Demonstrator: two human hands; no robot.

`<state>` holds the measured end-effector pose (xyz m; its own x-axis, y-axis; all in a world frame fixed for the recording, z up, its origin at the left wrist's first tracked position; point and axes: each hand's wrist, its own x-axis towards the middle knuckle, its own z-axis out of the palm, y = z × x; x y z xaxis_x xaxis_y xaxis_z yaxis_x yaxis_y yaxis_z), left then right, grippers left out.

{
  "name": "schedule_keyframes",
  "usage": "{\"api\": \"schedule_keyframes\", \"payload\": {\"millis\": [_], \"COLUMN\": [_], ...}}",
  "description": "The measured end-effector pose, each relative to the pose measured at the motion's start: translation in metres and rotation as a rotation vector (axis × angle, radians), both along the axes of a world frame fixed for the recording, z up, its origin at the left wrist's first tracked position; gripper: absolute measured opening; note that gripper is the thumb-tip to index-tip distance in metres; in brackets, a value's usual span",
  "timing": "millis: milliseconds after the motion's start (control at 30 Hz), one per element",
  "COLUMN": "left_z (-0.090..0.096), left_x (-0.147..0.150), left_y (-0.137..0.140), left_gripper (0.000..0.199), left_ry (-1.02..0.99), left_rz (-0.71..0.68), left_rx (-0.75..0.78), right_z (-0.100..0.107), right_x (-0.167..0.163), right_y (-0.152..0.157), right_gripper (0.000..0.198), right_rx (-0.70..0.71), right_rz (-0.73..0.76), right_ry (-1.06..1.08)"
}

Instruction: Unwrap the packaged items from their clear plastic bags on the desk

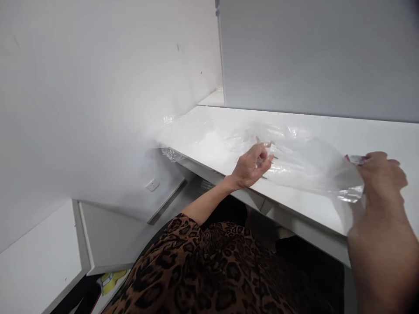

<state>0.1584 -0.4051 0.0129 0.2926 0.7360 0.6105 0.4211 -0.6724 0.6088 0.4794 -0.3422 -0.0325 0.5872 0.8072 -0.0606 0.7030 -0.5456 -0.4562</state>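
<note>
A clear plastic bag is stretched between my hands over the white desk. My left hand is closed in a pinch on its left part, above more crumpled film. Thin brownish pieces show by the left fingertips, too small to name. My right hand, smeared by motion, is closed at the bag's right end. A small clear piece with red and purple marks sticks out from the right fingers; whether it belongs to the bag I cannot tell.
More clear film hangs over the left end of the white desk. A grey panel stands behind the desk, and a white wall rises on the left. Low down are a wall socket and a yellow item.
</note>
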Motion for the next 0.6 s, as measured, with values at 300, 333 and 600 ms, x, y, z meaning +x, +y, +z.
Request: {"api": "schedule_keyframes", "payload": {"millis": [300, 333, 600], "left_z": [0.081, 0.087, 0.084], "left_x": [-0.065, -0.073, -0.173], "left_y": [-0.006, -0.002, 0.079], "left_gripper": [0.028, 0.028, 0.022], "left_ry": [-0.093, -0.106, -0.394], "left_rz": [0.435, 0.484, 0.832], "left_rx": [0.190, 0.217, 0.203], "right_z": [-0.005, -0.006, -0.006], "right_x": [0.002, 0.002, 0.000], "right_y": [0.001, 0.002, 0.001], "right_gripper": [0.083, 0.084, 0.083], "right_rx": [0.035, 0.035, 0.028], "right_rz": [0.012, 0.012, 0.015], "right_ry": [0.002, -0.003, -0.020]}}
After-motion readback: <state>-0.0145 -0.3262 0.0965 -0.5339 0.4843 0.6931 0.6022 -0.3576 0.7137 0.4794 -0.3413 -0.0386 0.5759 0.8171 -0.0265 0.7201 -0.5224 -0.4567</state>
